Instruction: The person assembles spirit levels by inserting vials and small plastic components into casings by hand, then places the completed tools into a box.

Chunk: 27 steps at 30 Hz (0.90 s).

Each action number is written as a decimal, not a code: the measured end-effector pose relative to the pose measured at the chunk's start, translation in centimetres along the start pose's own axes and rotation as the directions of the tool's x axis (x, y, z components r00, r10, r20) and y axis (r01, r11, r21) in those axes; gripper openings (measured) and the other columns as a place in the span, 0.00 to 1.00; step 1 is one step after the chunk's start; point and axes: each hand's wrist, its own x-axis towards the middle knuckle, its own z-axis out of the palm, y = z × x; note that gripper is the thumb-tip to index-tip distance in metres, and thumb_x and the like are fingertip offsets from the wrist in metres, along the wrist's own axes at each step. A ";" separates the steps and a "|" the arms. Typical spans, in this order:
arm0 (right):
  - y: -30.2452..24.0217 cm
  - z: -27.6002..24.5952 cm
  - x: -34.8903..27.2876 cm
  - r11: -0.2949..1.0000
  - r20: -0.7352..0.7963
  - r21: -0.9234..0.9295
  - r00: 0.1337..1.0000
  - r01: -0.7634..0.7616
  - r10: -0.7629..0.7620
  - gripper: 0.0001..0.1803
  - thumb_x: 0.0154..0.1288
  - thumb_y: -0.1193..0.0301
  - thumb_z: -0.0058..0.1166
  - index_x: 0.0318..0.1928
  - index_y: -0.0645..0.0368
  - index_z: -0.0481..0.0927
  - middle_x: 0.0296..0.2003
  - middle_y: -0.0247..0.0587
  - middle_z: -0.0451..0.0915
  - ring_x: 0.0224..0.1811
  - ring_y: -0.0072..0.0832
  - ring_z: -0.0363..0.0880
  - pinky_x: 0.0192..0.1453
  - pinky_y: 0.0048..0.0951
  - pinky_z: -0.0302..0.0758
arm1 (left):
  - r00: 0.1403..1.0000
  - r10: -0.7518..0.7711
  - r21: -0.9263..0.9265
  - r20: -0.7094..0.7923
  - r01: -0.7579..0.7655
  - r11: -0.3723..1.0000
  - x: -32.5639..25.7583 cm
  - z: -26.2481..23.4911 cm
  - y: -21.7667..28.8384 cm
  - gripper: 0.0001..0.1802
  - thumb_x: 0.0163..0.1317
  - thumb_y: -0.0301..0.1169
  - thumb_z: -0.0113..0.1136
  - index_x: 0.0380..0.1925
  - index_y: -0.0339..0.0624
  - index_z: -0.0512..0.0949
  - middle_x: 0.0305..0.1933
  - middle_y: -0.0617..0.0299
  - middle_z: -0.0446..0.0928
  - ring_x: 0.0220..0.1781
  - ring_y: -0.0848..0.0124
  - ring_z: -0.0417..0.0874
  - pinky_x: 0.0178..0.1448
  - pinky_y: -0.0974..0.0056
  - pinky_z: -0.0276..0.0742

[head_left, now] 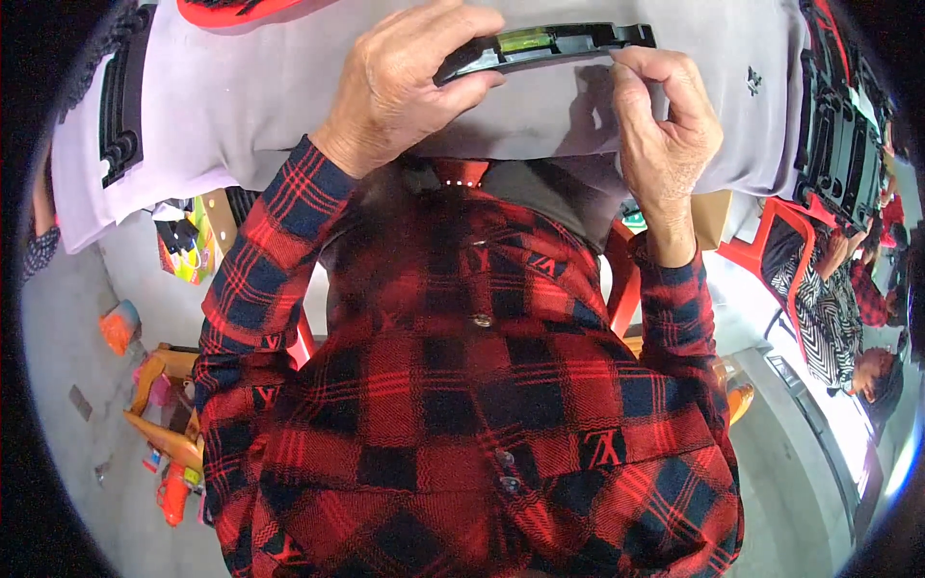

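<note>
A long black plastic part (568, 43) with a small green window in its middle lies across the pale grey table (289, 106) near its front edge. My left hand (400, 87) wraps over the part's left end and grips it. My right hand (660, 125) pinches the right end between thumb and fingers. Both sleeves are red and black plaid, and my plaid shirt fills the lower middle of the view.
A stack of black plastic parts (838, 144) sits at the table's right edge, another black part (120, 106) at the left edge. A red object (231, 10) lies at the far edge. Another person in striped clothes (829, 299) sits right. Orange stools (169, 405) stand lower left.
</note>
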 end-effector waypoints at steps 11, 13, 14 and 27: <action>-1.9 0.5 3.2 0.997 0.061 0.080 0.998 -0.021 0.016 0.05 0.59 0.84 0.59 0.35 0.63 0.83 0.33 0.38 0.83 0.36 0.26 0.80 0.44 0.26 0.76 | 0.788 -0.573 0.589 0.224 0.359 0.724 3.1 -4.5 7.0 0.24 0.51 0.37 0.75 0.47 0.39 0.81 0.37 0.54 0.78 0.39 0.54 0.80 0.46 0.55 0.77; -1.3 0.5 3.9 0.995 0.063 0.088 0.998 -0.036 0.030 0.04 0.61 0.84 0.59 0.36 0.64 0.83 0.34 0.38 0.83 0.37 0.24 0.80 0.46 0.25 0.76 | 0.813 -0.567 0.603 0.137 0.386 0.699 3.4 -5.9 7.1 0.21 0.54 0.33 0.74 0.46 0.37 0.81 0.37 0.54 0.78 0.38 0.54 0.81 0.45 0.56 0.78; -0.9 0.6 4.3 0.995 0.059 0.100 0.998 -0.022 0.016 0.04 0.61 0.84 0.59 0.36 0.64 0.83 0.34 0.38 0.83 0.37 0.24 0.80 0.46 0.25 0.76 | 0.818 -0.572 0.590 0.052 0.437 0.679 3.5 -6.6 7.2 0.17 0.56 0.30 0.72 0.44 0.35 0.82 0.38 0.53 0.79 0.38 0.54 0.82 0.45 0.56 0.79; 6.1 0.5 1.6 0.894 -0.097 0.301 0.922 -0.332 0.375 0.03 0.70 0.77 0.59 0.39 0.64 0.84 0.33 0.25 0.81 0.37 0.13 0.74 0.45 0.18 0.72 | 0.914 -0.405 0.837 0.024 0.204 0.508 7.9 -11.8 0.5 0.11 0.57 0.26 0.67 0.42 0.42 0.85 0.39 0.61 0.79 0.44 0.60 0.81 0.49 0.57 0.74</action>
